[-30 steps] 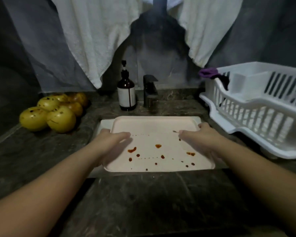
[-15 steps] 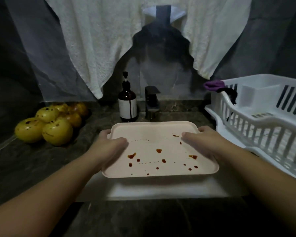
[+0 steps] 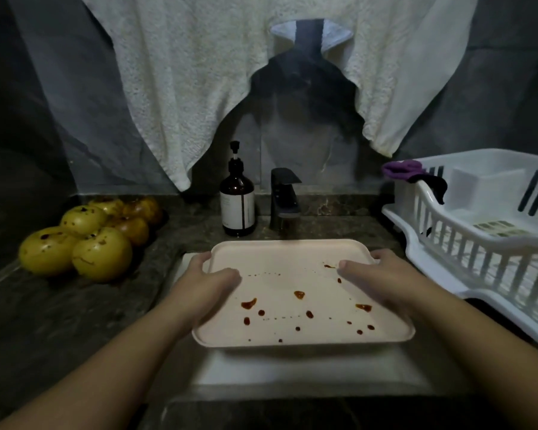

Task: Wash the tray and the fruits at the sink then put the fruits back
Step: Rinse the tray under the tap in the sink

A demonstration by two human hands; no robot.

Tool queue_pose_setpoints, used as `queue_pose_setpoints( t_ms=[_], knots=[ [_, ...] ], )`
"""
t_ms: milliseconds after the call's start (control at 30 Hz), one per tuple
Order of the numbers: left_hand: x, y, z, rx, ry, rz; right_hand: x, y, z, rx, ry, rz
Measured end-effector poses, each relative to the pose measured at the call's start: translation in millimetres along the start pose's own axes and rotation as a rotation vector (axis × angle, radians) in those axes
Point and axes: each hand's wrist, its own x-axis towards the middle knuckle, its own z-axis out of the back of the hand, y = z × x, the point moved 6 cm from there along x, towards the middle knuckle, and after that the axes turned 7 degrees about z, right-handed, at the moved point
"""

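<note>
Head view: tray [image 3: 292, 274] held over sink [image 3: 292, 372], long axis side to side. Left hand [image 3: 207, 282] and right hand [image 3: 376, 279] grip opposite ends, thumbs on top. Tap [image 3: 283, 198] just beyond both; fruits [image 3: 84, 237] on table, left of left hand.

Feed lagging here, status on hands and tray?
Both hands, left and right, grip stained tray over sink. Fruits unwashed on counter. Faucet path clear.
</note>
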Motion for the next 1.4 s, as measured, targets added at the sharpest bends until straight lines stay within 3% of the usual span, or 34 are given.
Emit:
queue_pose_setpoints(
  t_ms=[133,200,267,400,467,767,1400],
  knots=[
    [-1.8,2.8,4.0,-0.008,0.009,0.005,-7.9,7.5,2.2,-0.078,0.036,-0.021],
    [-3.4,0.8,5.2,-0.017,0.010,-0.016,-7.5,19.9,7.8,-0.231,0.025,0.007],
    [-4.9,-2.8,5.0,-0.047,0.008,-0.031,-4.0,47.4,11.7,-0.385,-0.053,0.133],
    [-6.4,-5.7,0.9,-0.043,0.014,-0.040,2.7,125.7,-0.5,-0.211,-0.162,0.556],
    [-5.9,-5.8,0.6,-0.033,0.028,-0.038,11.9,152.0,-12.5,-0.186,-0.126,0.630],
    [-0.7,-5.4,2.7,-0.047,0.028,-0.041,46.8,168.7,-30.0,-0.279,-0.103,0.576],
    [2.9,-6.1,1.1,-0.055,0.010,-0.066,58.4,170.6,-32.7,-0.093,-0.051,0.598]
  ],
)
